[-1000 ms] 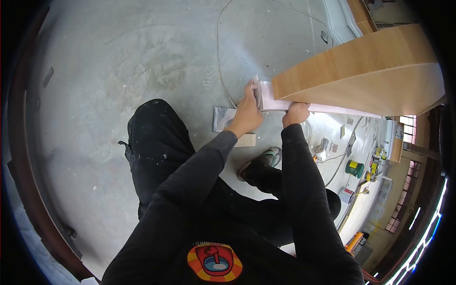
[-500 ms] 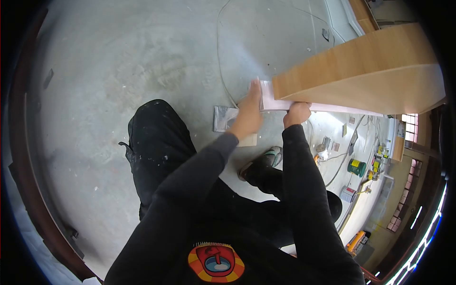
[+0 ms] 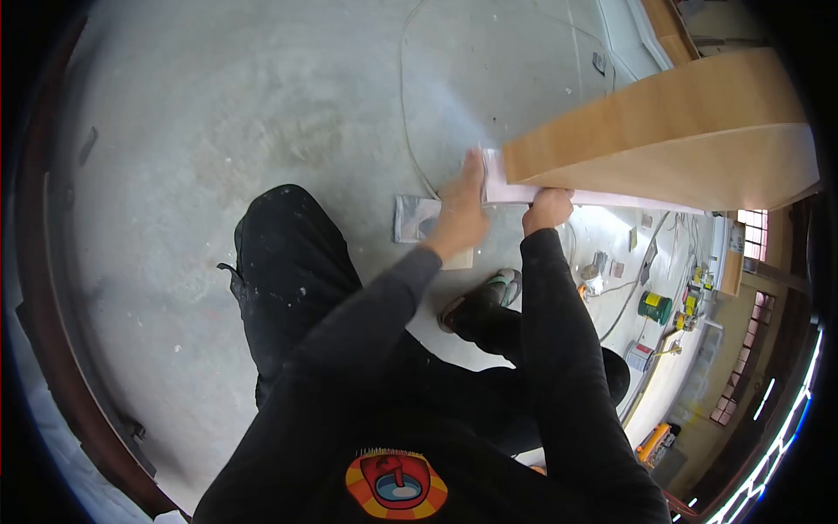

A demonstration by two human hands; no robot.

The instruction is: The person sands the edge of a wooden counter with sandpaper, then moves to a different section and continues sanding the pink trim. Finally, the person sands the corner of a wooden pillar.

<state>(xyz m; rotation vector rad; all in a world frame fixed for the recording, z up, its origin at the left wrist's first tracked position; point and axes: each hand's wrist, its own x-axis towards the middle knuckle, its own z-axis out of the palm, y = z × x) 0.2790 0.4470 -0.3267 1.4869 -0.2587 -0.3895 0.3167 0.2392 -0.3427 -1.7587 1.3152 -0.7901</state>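
A long wooden piece (image 3: pixel 655 109) with a curved, tan top face juts in from the right. Along its lower side runs a pale pinkish-white strip (image 3: pixel 506 188). My right hand (image 3: pixel 550 210) is closed on the lower edge of this strip, near its end. At the strip's left end, my left hand (image 3: pixel 463 214) presses with its fingers pointing up, smeared by motion. Something thin and greyish may lie between that hand and the end face, but I cannot make it out. Beneath the left hand, a dark-edged sheet (image 3: pixel 408 218) lies on the floor.
The concrete floor (image 3: pixel 218 105) carries a thin cable (image 3: pixel 404 96) and scattered scraps. My bent knee (image 3: pixel 292 236) is at left, my sandalled foot (image 3: pixel 502 288) below the strip. A green tub (image 3: pixel 655 306) and other containers stand along the right. Whitish haze hangs beyond the left hand.
My left hand has shifted slightly right and down along the strip's end. The right hand keeps its hold; the wooden piece barely differs in position.
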